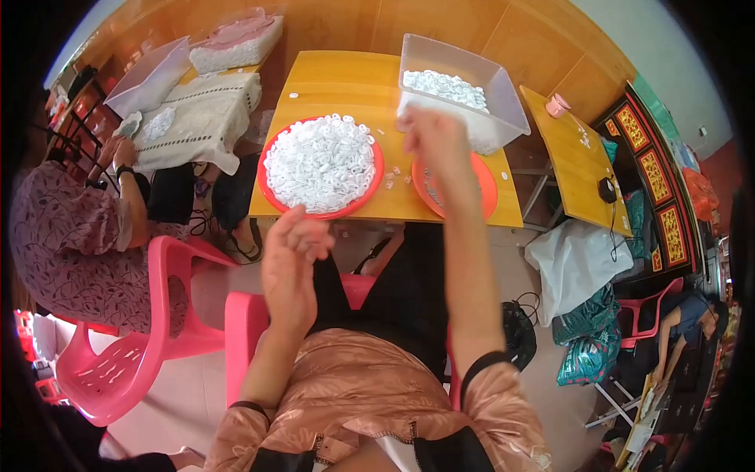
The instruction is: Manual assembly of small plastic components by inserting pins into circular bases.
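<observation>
**White pieces (321,161) are heaped on the red plate (264,175)**

We see this plate at the near side of the yellow table (338,75). Just before its rim is the left hand (292,263); its fingers are half open, loosely curled, and we notice nothing held. The right hand (436,141) is over the orange plate (489,185), near the clear bin (506,102). Its fingers look bent inward, but they are blurred, so we cannot tell whether they hold something.
</observation>
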Action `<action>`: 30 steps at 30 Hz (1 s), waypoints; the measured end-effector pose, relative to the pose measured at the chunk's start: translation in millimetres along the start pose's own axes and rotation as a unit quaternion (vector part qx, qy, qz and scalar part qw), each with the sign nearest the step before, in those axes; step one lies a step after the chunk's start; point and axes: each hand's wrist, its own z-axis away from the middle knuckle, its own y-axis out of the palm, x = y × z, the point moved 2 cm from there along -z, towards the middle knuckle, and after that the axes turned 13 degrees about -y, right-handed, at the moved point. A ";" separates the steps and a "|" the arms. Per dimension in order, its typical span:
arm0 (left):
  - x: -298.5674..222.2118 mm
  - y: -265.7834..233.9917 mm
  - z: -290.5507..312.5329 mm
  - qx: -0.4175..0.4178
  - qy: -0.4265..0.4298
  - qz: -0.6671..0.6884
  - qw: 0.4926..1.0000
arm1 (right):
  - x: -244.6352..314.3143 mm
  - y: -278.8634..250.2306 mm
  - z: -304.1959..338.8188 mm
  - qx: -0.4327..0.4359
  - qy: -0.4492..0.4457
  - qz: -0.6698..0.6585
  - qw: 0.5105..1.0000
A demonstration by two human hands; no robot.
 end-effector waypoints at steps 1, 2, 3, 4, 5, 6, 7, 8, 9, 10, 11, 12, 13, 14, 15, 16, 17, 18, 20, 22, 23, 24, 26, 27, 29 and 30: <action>-15.5 2.3 7.4 0.005 0.047 -0.025 0.999 | -2.1 1.8 -0.7 -0.001 0.000 0.001 1.000; -30.5 10.4 13.2 0.018 0.091 -0.046 0.995 | -4.1 -19.1 -26.6 -0.018 0.002 0.018 1.000; -41.3 25.1 28.3 0.024 0.136 -0.014 0.990 | -11.5 -43.3 -44.1 -0.020 0.012 0.035 0.999; -60.3 34.0 38.7 0.021 0.109 0.026 0.993 | -23.3 -59.7 -67.6 -0.024 0.018 0.026 0.999; -74.9 40.8 45.4 0.075 0.209 0.081 0.972 | -32.2 -66.0 -84.2 -0.023 0.022 0.014 0.999; -89.1 46.6 52.2 0.199 0.245 0.172 0.933 | -35.4 -64.6 -90.3 -0.017 0.023 0.012 1.000; -104.8 48.0 60.6 0.210 0.252 0.108 0.939 | -37.4 -77.2 -92.2 -0.028 -0.009 0.130 0.991; -118.0 47.0 70.1 0.215 0.262 0.039 0.940 | -37.1 -79.4 -93.3 -0.031 -0.045 0.242 0.969; -117.2 55.4 68.7 0.215 0.259 0.043 0.941 | -41.2 -77.6 -85.2 -0.030 -0.042 0.245 0.968; -114.1 69.1 67.2 0.251 0.317 0.087 0.910 | -47.2 -67.4 -68.7 0.040 -0.071 0.235 0.968; -111.7 76.0 64.2 0.285 0.373 0.131 0.873 | -54.0 -57.6 -49.4 0.109 -0.099 0.224 0.963; -122.8 78.5 67.0 0.276 0.383 0.110 0.875 | -50.2 -28.7 -34.2 0.179 -0.137 0.235 0.945; -126.1 78.4 62.3 0.334 0.417 0.104 0.839 | -57.5 -14.5 -14.1 0.240 -0.162 0.266 0.919; -127.0 79.1 58.1 0.394 0.446 0.100 0.798 | -71.9 -4.9 4.1 0.258 -0.159 0.288 0.909; -127.2 78.9 53.3 0.396 0.444 0.103 0.797 | -85.2 3.7 18.1 0.275 -0.154 0.309 0.897; -127.4 80.4 50.2 0.438 0.424 0.116 0.784 | -90.5 9.5 25.8 0.273 -0.151 0.311 0.898; -127.6 81.6 48.6 0.477 0.404 0.127 0.770 | -95.3 14.9 31.1 0.270 -0.147 0.351 0.885; -127.4 82.6 49.5 0.478 0.402 0.128 0.770 | -98.9 17.7 34.5 0.268 -0.141 0.390 0.870; -127.6 81.1 53.9 0.390 0.431 0.121 0.805 | -103.5 22.8 33.3 0.262 -0.161 0.425 0.852; -125.8 78.9 58.9 0.354 0.417 0.143 0.825 | -105.9 29.9 32.3 0.256 -0.185 0.455 0.833; -124.6 76.4 58.9 0.318 0.403 0.166 0.842 | -107.2 33.1 32.0 0.260 -0.180 0.454 0.833; -125.3 67.7 59.1 0.316 0.404 0.162 0.843 | -107.2 37.6 30.7 0.262 -0.178 0.452 0.834; -104.0 44.2 41.8 0.291 0.261 0.044 0.919 | -122.2 20.4 33.2 0.254 -0.157 0.464 0.834; -89.5 33.1 42.0 0.245 0.171 0.172 0.939 | -119.2 25.3 31.3 0.251 -0.158 0.456 0.839; -68.4 40.8 23.0 0.080 0.017 0.071 0.994 | -118.2 27.0 31.5 0.252 -0.155 0.473 0.830; -55.3 40.1 6.0 0.037 -0.059 -0.002 0.998 | -121.2 21.2 34.1 0.253 -0.146 0.494 0.819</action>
